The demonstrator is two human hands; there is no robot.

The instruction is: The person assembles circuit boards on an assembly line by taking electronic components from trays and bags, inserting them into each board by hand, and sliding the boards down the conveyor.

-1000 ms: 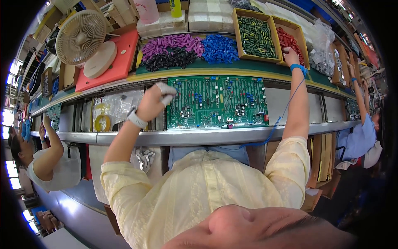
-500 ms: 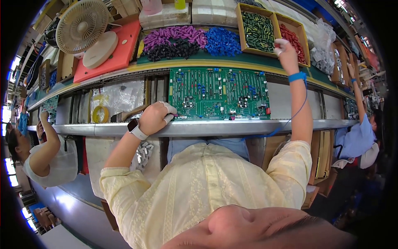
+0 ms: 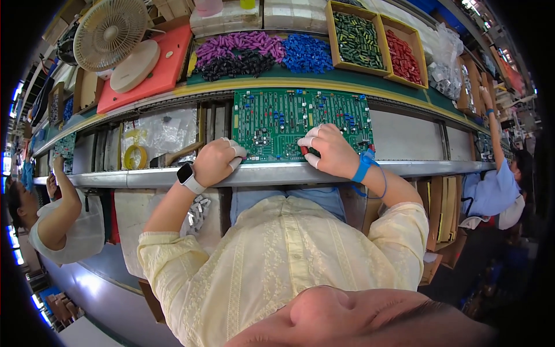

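A green circuit board (image 3: 263, 115) packed with small components lies across the rails in front of me. My right hand (image 3: 335, 152), white covers on its fingertips and a blue strap at its wrist, pinches a small red component (image 3: 304, 150) low over the board's middle. At the board's lower left corner, my left hand (image 3: 216, 161) is closed, its covered fingertips around a small purple component (image 3: 243, 157) of which only a bit shows. Whether that purple piece touches the board, I cannot tell.
Beyond the board lie piles of purple (image 3: 240, 45), black (image 3: 243, 65) and blue components (image 3: 306, 53). Boxes of green (image 3: 358, 43) and red components (image 3: 403, 56) stand at the back right. A brush (image 3: 176, 155), yellow tape (image 3: 135, 157) and a fan (image 3: 110, 34) are left. People work at both sides.
My right hand has come from the box of red components down to the board, bringing a red component. My left hand has stayed at the board's corner.
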